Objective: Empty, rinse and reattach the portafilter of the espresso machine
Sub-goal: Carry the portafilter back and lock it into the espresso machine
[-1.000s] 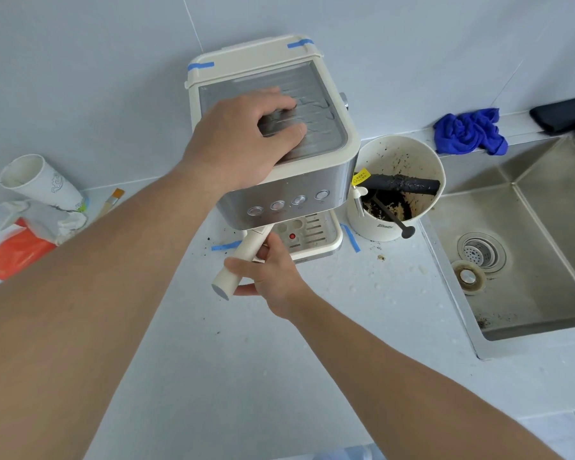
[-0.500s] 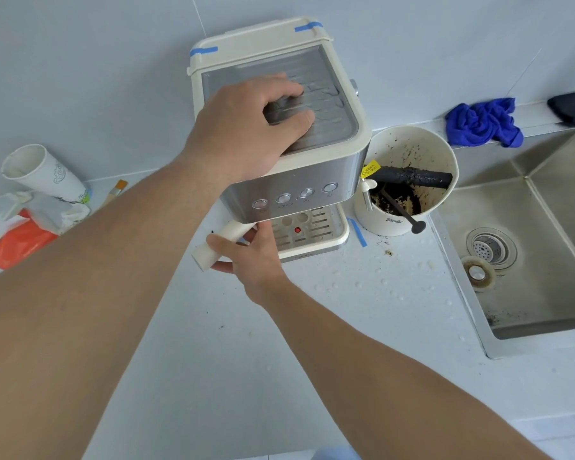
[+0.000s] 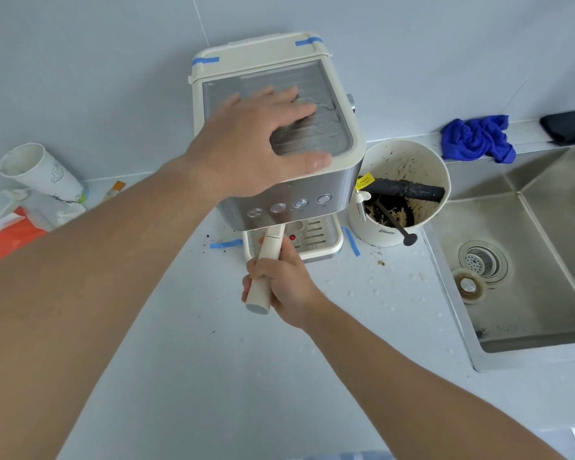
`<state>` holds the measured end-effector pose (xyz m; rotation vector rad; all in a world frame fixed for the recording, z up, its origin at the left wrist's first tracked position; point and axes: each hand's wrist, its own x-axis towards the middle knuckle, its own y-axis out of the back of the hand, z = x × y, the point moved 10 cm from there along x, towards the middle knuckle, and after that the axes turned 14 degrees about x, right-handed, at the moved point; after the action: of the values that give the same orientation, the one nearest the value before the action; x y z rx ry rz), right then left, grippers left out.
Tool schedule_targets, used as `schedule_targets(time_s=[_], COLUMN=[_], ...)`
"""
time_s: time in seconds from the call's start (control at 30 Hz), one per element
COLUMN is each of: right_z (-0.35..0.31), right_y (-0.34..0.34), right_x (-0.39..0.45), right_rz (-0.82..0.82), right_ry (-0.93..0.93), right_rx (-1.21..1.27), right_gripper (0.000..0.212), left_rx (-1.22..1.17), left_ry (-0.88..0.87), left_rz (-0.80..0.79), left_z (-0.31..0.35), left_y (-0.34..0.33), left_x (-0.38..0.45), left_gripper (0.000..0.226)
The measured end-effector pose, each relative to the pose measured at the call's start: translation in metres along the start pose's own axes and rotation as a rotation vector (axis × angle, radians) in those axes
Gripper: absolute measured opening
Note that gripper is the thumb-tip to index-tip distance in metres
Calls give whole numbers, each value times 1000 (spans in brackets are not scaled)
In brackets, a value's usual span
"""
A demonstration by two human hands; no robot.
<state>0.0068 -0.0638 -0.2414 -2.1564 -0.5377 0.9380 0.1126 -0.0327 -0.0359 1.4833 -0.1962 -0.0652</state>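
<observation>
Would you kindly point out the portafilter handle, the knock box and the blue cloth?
portafilter handle [image 3: 265, 273]: head view, cream shaft above the fist.
knock box [image 3: 384, 232]: head view, outer front wall.
blue cloth [image 3: 475, 139]: head view, middle of the crumpled folds.

pale worktop [image 3: 213, 376], speckled with coffee grounds, bearing: espresso machine [image 3: 329, 190] at centre; grounds-stained cup [image 3: 384, 232] just beside it; blue tape strips [image 3: 226, 244]; tilted paper cup [image 3: 44, 174] and orange packet [image 3: 10, 237] at left.

The portafilter [image 3: 270, 247] basket end is hidden under the espresso machine [image 3: 299, 180].
</observation>
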Motion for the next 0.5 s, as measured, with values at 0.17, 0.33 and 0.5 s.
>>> schedule_targets(time_s=[0.17, 0.33, 0.5], right_z=[-17, -26, -25], right_y=[12, 22, 25], right_x=[-3, -10, -11], right_rz=[45, -8, -29], right_ry=[-8, -140, -202], right_rx=[-256, -332, -356], right_gripper=[39, 44, 48], left_rx=[-6, -16, -13], left_ry=[8, 10, 1], left_rz=[-54, -54, -48], left_z=[-5, -6, -7], left_y=[-5, -7, -8], left_x=[0, 0, -1], left_gripper=[96, 94, 91])
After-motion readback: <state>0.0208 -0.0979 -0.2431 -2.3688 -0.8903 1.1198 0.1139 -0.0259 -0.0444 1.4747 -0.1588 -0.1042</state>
